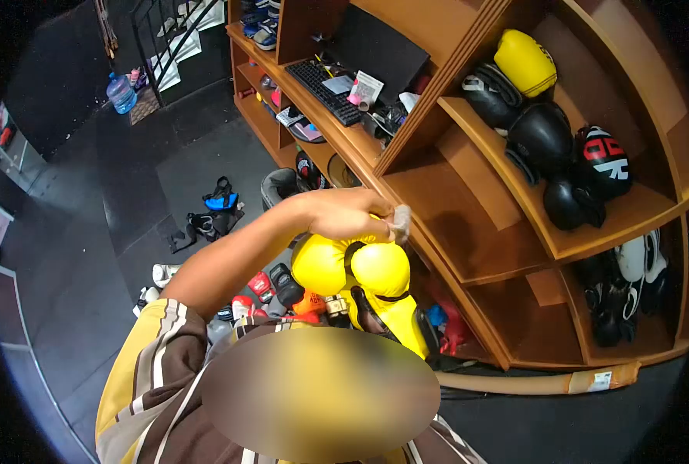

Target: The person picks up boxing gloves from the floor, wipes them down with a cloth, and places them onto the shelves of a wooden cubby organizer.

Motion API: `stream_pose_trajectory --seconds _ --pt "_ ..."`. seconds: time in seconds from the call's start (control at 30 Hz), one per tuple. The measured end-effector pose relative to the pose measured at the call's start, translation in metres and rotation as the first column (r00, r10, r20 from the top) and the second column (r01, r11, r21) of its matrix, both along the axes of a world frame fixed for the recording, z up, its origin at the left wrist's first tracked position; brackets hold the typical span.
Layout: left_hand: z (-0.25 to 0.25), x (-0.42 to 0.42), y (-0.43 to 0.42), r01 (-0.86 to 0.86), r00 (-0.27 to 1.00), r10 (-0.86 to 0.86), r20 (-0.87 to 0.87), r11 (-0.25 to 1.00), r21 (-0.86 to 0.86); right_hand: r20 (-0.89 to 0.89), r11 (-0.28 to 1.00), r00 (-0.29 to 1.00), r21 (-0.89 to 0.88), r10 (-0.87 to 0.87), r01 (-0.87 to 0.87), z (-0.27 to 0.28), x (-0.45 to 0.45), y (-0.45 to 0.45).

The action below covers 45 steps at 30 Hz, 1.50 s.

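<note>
My left hand (352, 216) reaches across from the left with its fingers curled closed around a small greyish-white cloth (401, 221). Right below it is a pair of yellow boxing gloves (381, 270), with dark trim and openings lower down; the hand overlaps their upper edge. What holds the gloves up is hidden. My right hand does not show.
A wooden shelf unit (476, 267) curves along the right, holding black boxing gloves (541, 139) and a yellow one (525, 62). Behind are a keyboard (325, 91) and monitor. Several gloves, including red ones (261, 287), and straps (209, 224) lie on the floor.
</note>
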<state>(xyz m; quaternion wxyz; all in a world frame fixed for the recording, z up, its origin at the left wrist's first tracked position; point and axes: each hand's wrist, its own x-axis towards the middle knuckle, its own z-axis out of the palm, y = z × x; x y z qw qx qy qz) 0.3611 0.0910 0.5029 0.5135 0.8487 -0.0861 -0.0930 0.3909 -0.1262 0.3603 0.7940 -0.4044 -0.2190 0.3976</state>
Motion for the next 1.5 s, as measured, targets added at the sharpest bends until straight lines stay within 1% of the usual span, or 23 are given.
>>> stream_pose_trajectory --seconds 0.03,0.1,0.23,0.27,0.37,0.5,0.53,0.63,0.67,0.7,0.73,0.77,0.8,0.83,0.9,0.97,1.03,1.1,1.17,1.23,1.3,1.4,1.5 --pt "0.007 -0.003 -0.005 0.011 0.999 -0.012 0.030 0.999 0.039 0.003 1.000 1.000 0.009 -0.002 0.002 0.005 0.005 0.000" --pt "0.019 -0.001 -0.008 0.000 0.998 -0.001 0.068 1.000 0.006 0.007 1.000 1.000 0.015 -0.008 0.008 0.009 0.013 0.005" --pt "0.051 0.007 -0.009 0.020 0.991 -0.042 0.127 0.986 0.167 -0.005 0.999 1.000 0.025 -0.022 0.022 0.002 0.013 0.011" --pt "0.050 0.010 -0.005 0.054 0.975 -0.069 0.211 0.996 0.075 -0.013 0.999 1.000 0.032 -0.021 0.022 0.002 0.013 0.008" --pt "0.072 0.013 -0.002 0.075 0.978 -0.087 0.189 0.995 0.070 -0.031 0.998 0.999 0.052 -0.023 0.024 0.008 0.020 0.008" --pt "0.079 0.019 -0.010 -0.002 0.995 -0.029 0.092 0.946 0.325 -0.026 0.995 0.999 0.091 -0.033 0.036 0.010 0.035 0.021" --pt "0.067 0.021 -0.008 -0.063 0.983 0.008 0.181 0.950 0.305 -0.031 0.993 0.999 0.118 -0.019 0.023 0.014 0.039 0.024" --pt "0.057 0.027 0.009 -0.104 0.987 0.067 0.145 0.958 0.266 -0.051 0.990 0.999 0.138 -0.008 0.015 0.019 0.044 0.027" --pt "0.050 0.038 0.026 0.098 0.955 -0.166 0.245 0.958 0.268 -0.056 0.990 0.998 0.138 -0.007 0.014 0.019 0.044 0.027" --pt "0.047 0.052 0.038 0.221 0.818 -0.441 0.370 0.834 0.505 -0.061 0.991 0.998 0.135 -0.006 0.014 0.018 0.043 0.028" --pt "0.034 0.055 0.037 0.080 0.988 -0.089 0.123 0.994 0.073 -0.063 0.991 0.998 0.132 -0.010 0.018 0.015 0.042 0.030" --pt "0.040 0.052 0.028 -0.229 0.952 0.152 -0.267 0.931 -0.285 -0.064 0.991 0.998 0.134 -0.017 0.026 0.013 0.040 0.031" --pt "0.021 0.065 0.030 -0.325 0.945 0.281 -0.166 0.858 -0.397 -0.065 0.989 0.998 0.143 -0.015 0.024 0.009 0.038 0.035" --pt "0.019 0.066 0.030 -0.433 0.888 0.457 -0.057 0.785 -0.444 -0.066 0.988 0.998 0.152 -0.013 0.023 0.008 0.037 0.037" --pt "-0.014 0.084 0.052 -0.742 0.594 0.803 0.041 0.567 -0.359 -0.090 0.984 0.996 0.177 -0.008 0.024 0.009 0.037 0.041" --pt "-0.028 0.072 0.057 -0.827 0.323 0.885 0.335 0.436 -0.355 -0.123 0.973 0.992 0.230 -0.008 0.036 0.018 0.048 0.042" --pt "-0.076 0.068 0.072 -0.772 0.206 0.873 0.442 0.423 -0.475 -0.148 0.958 0.989 0.281 -0.013 0.055 0.031 0.061 0.041" --pt "-0.068 0.026 0.036 -0.768 0.436 0.838 0.329 0.537 -0.349 -0.183 0.940 0.983 0.333 -0.005 0.067 0.042 0.077 0.040" --pt "-0.109 0.016 0.004 -0.707 0.641 0.703 0.309 0.697 -0.118 -0.207 0.933 0.978 0.349 -0.020 0.093 0.042 0.081 0.033" --pt "-0.087 -0.002 -0.050 -0.567 0.822 0.569 0.025 0.814 0.125 -0.226 0.933 0.973 0.339 -0.041 0.117 0.032 0.074 0.021" --pt "-0.082 -0.002 -0.083 -0.473 0.876 0.481 -0.034 0.871 0.136 -0.237 0.936 0.970 0.327 -0.054 0.132 0.022 0.067 0.013" --pt "-0.086 0.009 -0.085 -0.409 0.903 0.418 -0.097 0.907 0.105 -0.240 0.936 0.968 0.320 -0.072 0.149 0.013 0.064 0.008" --pt "-0.049 0.008 -0.085 -0.340 0.901 0.371 -0.224 0.925 0.168 -0.239 0.935 0.968 0.319 -0.082 0.158 0.010 0.061 0.002"
